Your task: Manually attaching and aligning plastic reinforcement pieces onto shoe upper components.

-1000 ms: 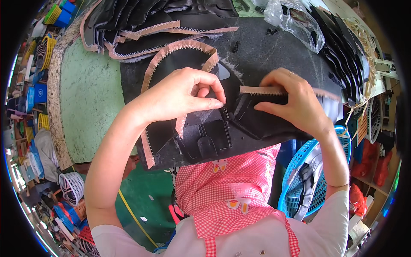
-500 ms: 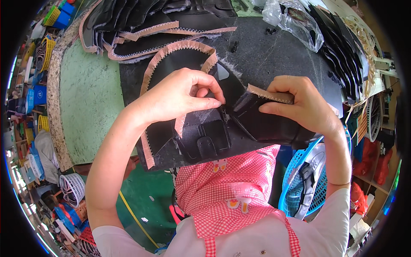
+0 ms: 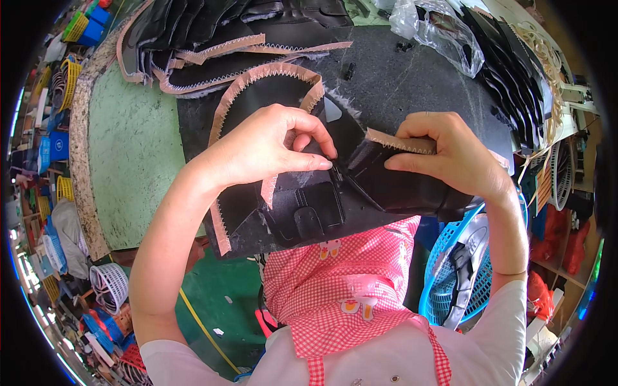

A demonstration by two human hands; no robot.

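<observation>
Two bare hands work close together, and the black piece (image 3: 418, 186) lies beneath and between them. The right hand (image 3: 447, 151) grasps it, thumb on the near side and fingers over the far side, by an edge with a tan strip (image 3: 393, 140) sewn on in zigzag stitches. That edge is raised, and the strip's free end points toward the left hand (image 3: 277, 138). The left thumb and forefinger come nearly together at a small dark part of the work; whether they grip it cannot be told.

Under the left hand, and curving out beyond it, runs a tan band (image 3: 264, 74) with the same stitching. Whether band and strip belong to one piece cannot be told. Just nearer the body than the left fingertips is a black pocket (image 3: 315, 215) with a rounded tab. A dark mat (image 3: 399, 83) spreads below both hands, with a green table (image 3: 132, 161) to the left of them.

Beyond the left hand lies a black pile (image 3: 212, 19). Beyond the right hand lie a clear bag (image 3: 444, 42) and, farther right, a black stack (image 3: 515, 83). Below the right forearm sits a blue basket (image 3: 427, 289).
</observation>
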